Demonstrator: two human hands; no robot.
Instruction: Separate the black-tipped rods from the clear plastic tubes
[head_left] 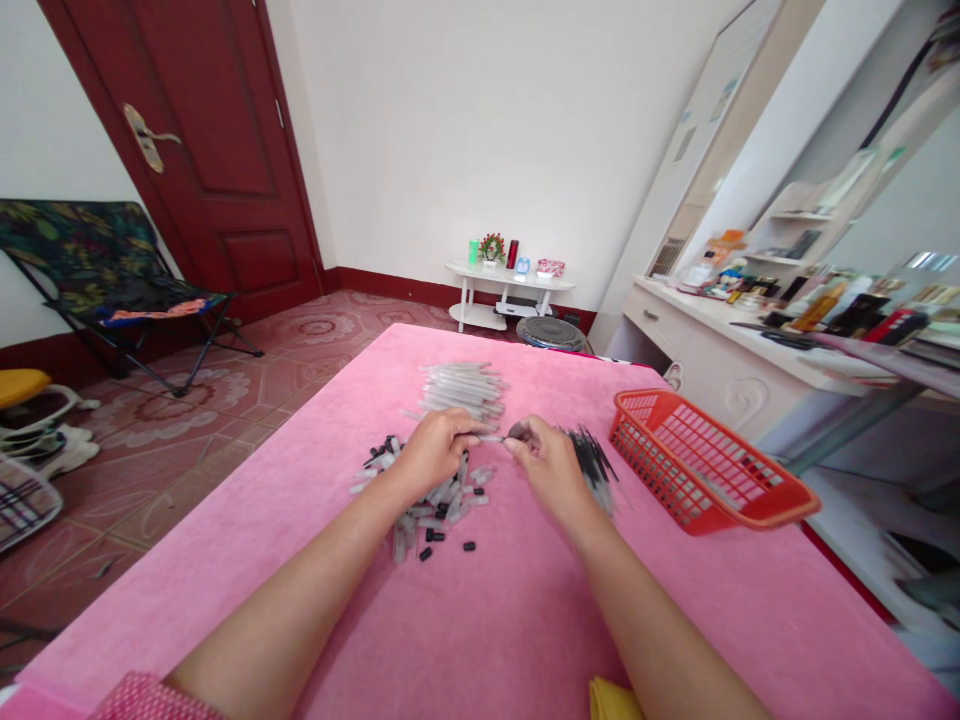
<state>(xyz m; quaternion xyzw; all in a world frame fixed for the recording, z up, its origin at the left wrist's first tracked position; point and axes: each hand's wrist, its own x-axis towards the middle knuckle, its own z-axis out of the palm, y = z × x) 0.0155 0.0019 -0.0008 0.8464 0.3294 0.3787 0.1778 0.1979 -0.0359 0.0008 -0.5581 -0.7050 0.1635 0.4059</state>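
Observation:
My left hand [436,452] and my right hand [546,458] meet over the middle of a pink-covered table [510,600]. Both are closed in a pinch on one thin clear pen barrel [491,437] held between them. Under my left hand lies a heap of small clear caps and black pieces [420,505]. Beyond the hands sits a pile of clear pen barrels [461,388]. A bunch of thin dark refills [595,462] lies just right of my right hand.
An orange plastic basket [701,462] stands on the table at the right. Past it is a white dresser [720,340] with bottles. A folding chair [97,270], a red door [202,140] and a small white side table [506,285] stand farther off.

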